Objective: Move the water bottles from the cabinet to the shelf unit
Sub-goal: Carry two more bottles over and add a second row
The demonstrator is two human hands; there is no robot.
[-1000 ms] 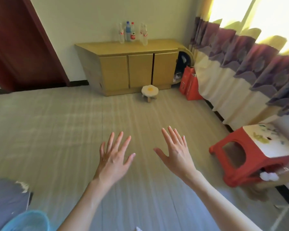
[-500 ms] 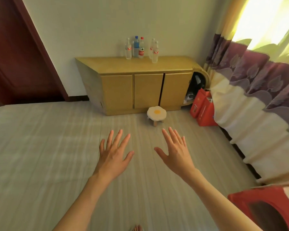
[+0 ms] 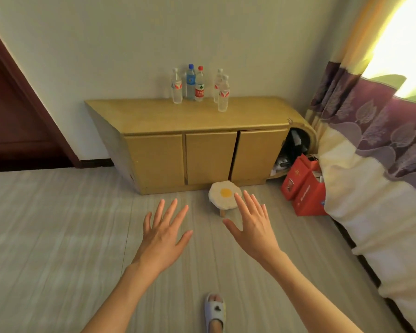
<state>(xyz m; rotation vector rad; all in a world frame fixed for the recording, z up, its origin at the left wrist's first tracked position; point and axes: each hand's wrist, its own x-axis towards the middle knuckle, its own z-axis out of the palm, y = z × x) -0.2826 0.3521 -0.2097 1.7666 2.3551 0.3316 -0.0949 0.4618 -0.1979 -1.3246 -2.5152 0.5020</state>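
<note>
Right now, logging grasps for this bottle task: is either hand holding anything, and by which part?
Nothing is held. The left hand and right hand are both open with fingers spread, well short of the bottles on the cabinet.

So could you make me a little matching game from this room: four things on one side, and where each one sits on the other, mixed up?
Things:
1. water bottles
2. fried-egg stool
3. red bags
4. slipper

Places:
a. on the floor by the curtain, at the cabinet's right end
b. at the bottom edge of the view, on the person's foot
c. standing on top of the cabinet, near the wall
d. on the floor right in front of the cabinet doors

Pairs: 1-c, 2-d, 3-a, 4-b
</note>
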